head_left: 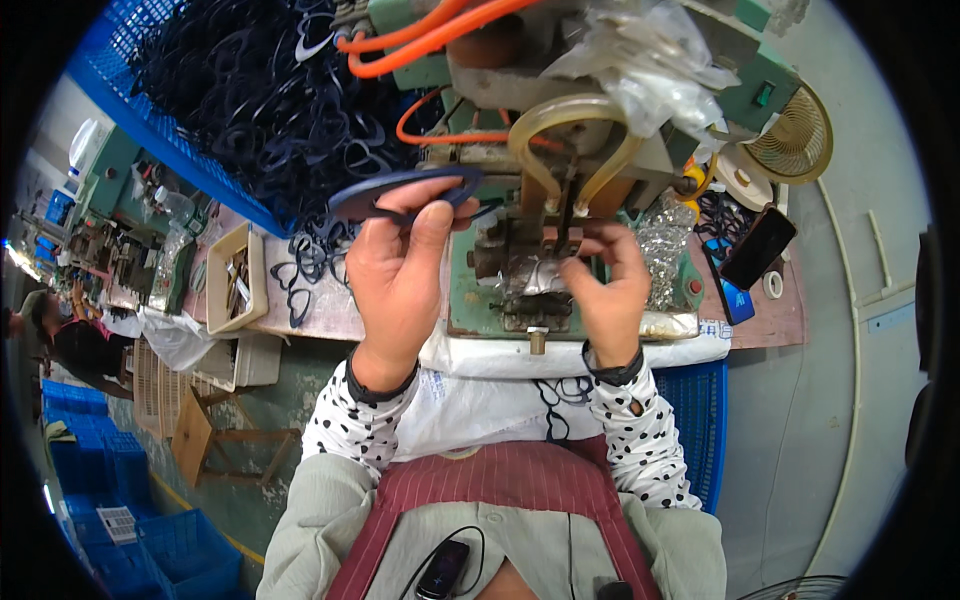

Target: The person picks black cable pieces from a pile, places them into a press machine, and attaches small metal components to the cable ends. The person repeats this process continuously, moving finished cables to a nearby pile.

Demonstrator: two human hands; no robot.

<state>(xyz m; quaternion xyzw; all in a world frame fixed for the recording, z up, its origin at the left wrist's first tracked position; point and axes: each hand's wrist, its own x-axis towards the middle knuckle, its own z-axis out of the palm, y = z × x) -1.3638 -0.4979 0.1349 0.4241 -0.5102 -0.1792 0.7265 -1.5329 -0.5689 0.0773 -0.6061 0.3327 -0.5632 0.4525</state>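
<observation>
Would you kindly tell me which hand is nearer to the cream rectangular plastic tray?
Left: the left hand is right of the tray; the right hand is farther right, at the green-based metal machine.

Left grip (396, 280) holding navy loop (362, 194); right grip (612, 298) at green machine (468, 312); dark loops (285, 115) heaped in blue crate (190, 152).

The blue piece (356, 200) looks smooth, the machine (492, 258) metal.
</observation>
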